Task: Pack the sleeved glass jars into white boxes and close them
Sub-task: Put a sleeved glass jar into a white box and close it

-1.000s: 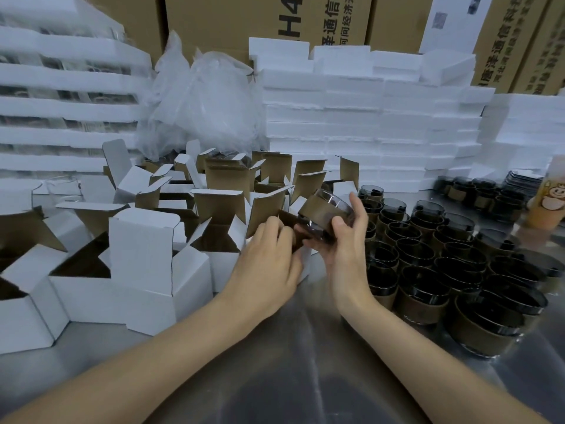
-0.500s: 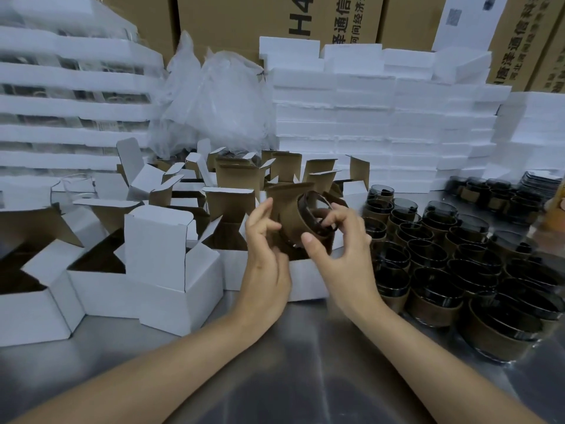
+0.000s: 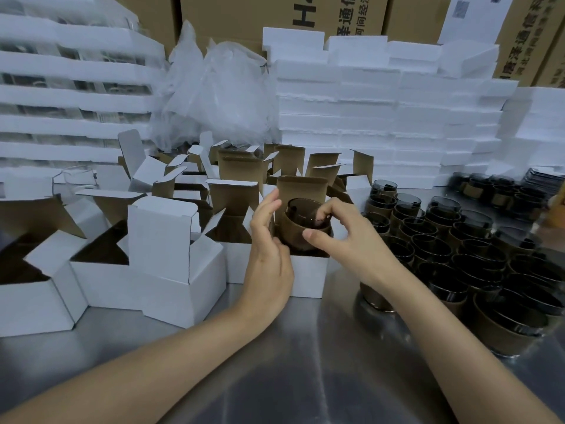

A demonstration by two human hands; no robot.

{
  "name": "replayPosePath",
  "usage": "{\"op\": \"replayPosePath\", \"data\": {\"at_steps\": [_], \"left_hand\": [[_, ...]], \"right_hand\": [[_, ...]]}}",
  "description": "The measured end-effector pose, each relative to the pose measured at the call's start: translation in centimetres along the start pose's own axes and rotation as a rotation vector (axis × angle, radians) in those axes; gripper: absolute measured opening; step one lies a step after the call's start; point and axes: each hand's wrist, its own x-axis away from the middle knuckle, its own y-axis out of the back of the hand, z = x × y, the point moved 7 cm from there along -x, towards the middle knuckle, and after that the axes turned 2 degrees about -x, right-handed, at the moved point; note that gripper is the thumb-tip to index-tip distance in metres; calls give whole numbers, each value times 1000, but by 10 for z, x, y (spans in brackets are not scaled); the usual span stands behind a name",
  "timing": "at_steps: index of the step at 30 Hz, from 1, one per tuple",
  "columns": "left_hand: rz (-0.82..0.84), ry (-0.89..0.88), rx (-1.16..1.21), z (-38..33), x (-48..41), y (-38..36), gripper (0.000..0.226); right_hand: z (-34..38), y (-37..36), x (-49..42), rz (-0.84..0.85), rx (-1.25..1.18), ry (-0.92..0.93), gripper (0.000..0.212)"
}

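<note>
Sleeved jar (image 3: pixel 298 224) tilted, bottom sunk in open white box (image 3: pixel 308 276) near middle of tabletop (image 3: pixel 275 362) — flaps up. Right hand (image 3: pixel 345 237) pinches jar rim, fingers inside mouth, thumb outside on sleeve. Left hand (image 3: pixel 269 261) loose, fingers spread, thumb against jar's left side. More sleeved jars (image 3: pixel 443 240) clustered toward right edge; other open boxes (image 3: pixel 159 240) toward left edge.

the jar (image 3: pixel 301 231) has its base hidden in the box (image 3: pixel 308 276), whose left corner the left hand (image 3: pixel 269 264) covers. the cartons (image 3: pixel 244 13) behind run off the top edge — print cut short — and a shape (image 3: pixel 550 218) at the right edge is blurred.
</note>
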Motion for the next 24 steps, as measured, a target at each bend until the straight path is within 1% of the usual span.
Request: {"op": "replayPosePath", "data": {"at_steps": [2,6,9,12,16,20,22,24], "left_hand": [[5,-6,7,1,0,-1,64],[5,0,16,2,1,-1,62],[6,-4,-1,0,0,-1,63],[1,0,-22,-1,0,-1,64],[19,19,-61,-1,1,-2,68],[26,32,-65,-3,1,-2,66],[18,47,-45,-4,1,-2,66],[14,82,-3,-3,1,-2,65]], "right_hand": [[2,-4,1,46,75,9,21],[10,-13,2,79,252,131,26],[11,-13,1,105,295,167,24],[9,-15,0,145,297,176,20],[3,-20,0,204,205,130,15],[2,-17,1,181,212,122,14],[4,-15,1,143,235,133,23],[4,-10,1,72,213,121,41]]}}
